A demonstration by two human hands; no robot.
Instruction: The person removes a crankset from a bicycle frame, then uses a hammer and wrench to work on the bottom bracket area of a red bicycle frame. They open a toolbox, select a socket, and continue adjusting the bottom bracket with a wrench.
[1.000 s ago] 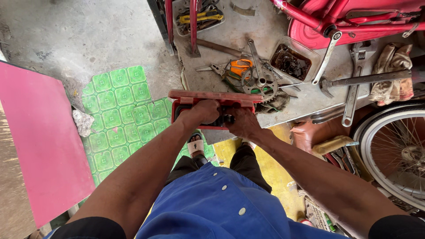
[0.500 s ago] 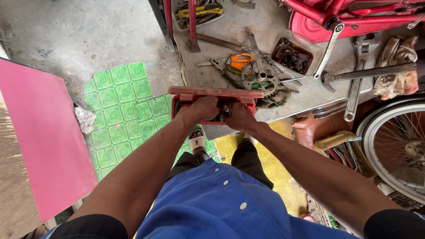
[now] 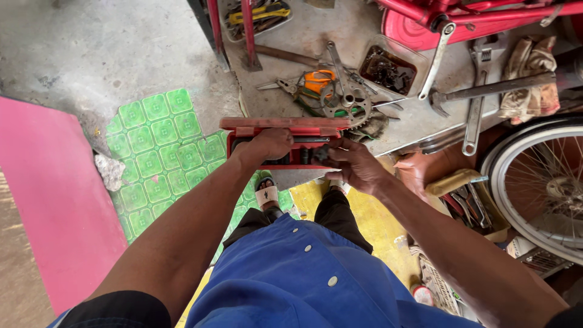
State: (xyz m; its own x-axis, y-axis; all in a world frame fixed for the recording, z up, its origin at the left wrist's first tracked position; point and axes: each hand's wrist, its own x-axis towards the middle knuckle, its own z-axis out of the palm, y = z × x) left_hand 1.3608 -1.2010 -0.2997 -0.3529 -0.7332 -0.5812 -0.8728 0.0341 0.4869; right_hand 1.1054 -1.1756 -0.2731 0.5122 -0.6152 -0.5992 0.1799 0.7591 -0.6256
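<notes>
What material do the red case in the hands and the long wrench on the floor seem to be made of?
Red case: probably moulded plastic, with a matte, even red colour and thick rounded edges; painted metal is possible. Long wrench: metal, likely steel, bare grey with a dull sheen.

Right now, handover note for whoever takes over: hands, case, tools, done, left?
Left hand: grips the left part of the open red tool case, holding it up in front of the body.
Right hand: fingers inside the case's right part, on a dark piece; which piece cannot be told.
Case lid is up; dark tools sit in the tray.
Floor beyond: chainring, wrench, parts tray.
Done: case open. Left: piece not yet out of the case.
</notes>
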